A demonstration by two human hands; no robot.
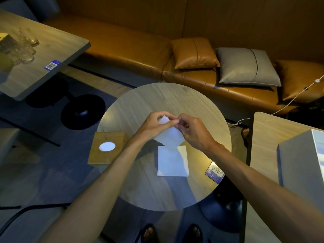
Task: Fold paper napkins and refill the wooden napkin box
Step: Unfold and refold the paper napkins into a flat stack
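Observation:
Above the round wooden table [133, 102] I hold a white paper napkin [169, 137] lifted in the air. My left hand [156, 124] and my right hand [192, 132] both pinch its upper corner, fingertips close together. Below it a small stack of white napkins [172, 162] lies flat on the table. The wooden napkin box [107, 147] sits at the table's left edge, with white napkin showing through the oval hole in its top.
A blue QR card [214, 172] lies at the table's right edge. Another table with glasses [26, 44] stands at far left, and a table with a grey box [301, 163] at right. A brown sofa with cushions [194, 52] runs behind.

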